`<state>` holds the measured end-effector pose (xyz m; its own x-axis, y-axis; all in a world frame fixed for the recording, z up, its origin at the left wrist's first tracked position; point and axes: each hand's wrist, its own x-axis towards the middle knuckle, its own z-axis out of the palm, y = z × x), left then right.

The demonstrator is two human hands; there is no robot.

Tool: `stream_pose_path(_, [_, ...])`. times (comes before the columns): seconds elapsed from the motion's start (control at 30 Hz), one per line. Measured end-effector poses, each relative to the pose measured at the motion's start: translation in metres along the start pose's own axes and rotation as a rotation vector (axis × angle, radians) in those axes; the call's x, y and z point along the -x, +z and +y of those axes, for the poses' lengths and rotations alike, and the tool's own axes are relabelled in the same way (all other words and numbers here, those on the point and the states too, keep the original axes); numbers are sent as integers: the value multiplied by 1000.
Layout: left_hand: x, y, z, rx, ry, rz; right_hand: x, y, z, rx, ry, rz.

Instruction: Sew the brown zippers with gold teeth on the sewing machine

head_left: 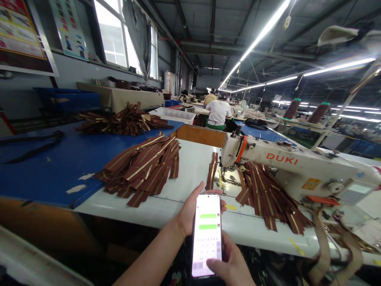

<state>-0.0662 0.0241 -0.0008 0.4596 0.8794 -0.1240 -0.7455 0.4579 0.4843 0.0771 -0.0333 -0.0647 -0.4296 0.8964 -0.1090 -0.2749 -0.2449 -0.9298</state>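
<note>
Our left hand [190, 210] grips a smartphone [206, 234] upright, fingers curled behind it; our right hand [228, 264] half-closes on its lower edge (thumb over the screen). Beyond lie a white sewing table [190, 182], brown brass-toothed zippers [139, 171] and a DUKI sewing machine [297, 167].

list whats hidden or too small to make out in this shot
Phone screen text: too small and washed out in the head view.
Right hand: wrist cut off by the head view's bottom edge.
Seated co-worker: their work hidden by their own back.
Sewing machine needle area: too small to make out.
</note>
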Motion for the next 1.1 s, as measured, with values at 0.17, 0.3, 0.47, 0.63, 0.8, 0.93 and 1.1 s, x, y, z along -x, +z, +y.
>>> stream_pose_path(0.17, [0, -1, 0, -4, -14, -1, -1, 2, -1, 1, 6, 20])
stream_pose_path(0.3, [-1, -2, 0, -6, -9, 18, 2, 5, -8, 20, 22, 28])
stream_pose_path(0.47, [0, 2, 0, 2, 13, 36, 1, 13, -18, 182, -28, 141])
stream_pose_path(0.63, [0, 11, -2, -17, 43, 30, -3, 19, -32, 271, -94, 198])
stream_pose_path(0.8, [0, 18, -5, -56, 46, 28, -2, 22, -39, 247, -124, 188])
stream_pose_path(0.93, [-1, 20, -6, -59, 48, 27, -2, 22, -38, 243, -139, 220])
stream_pose_path(1.1, [-1, 22, -7, -68, 64, 26, -3, 18, -34, 231, -133, 199])
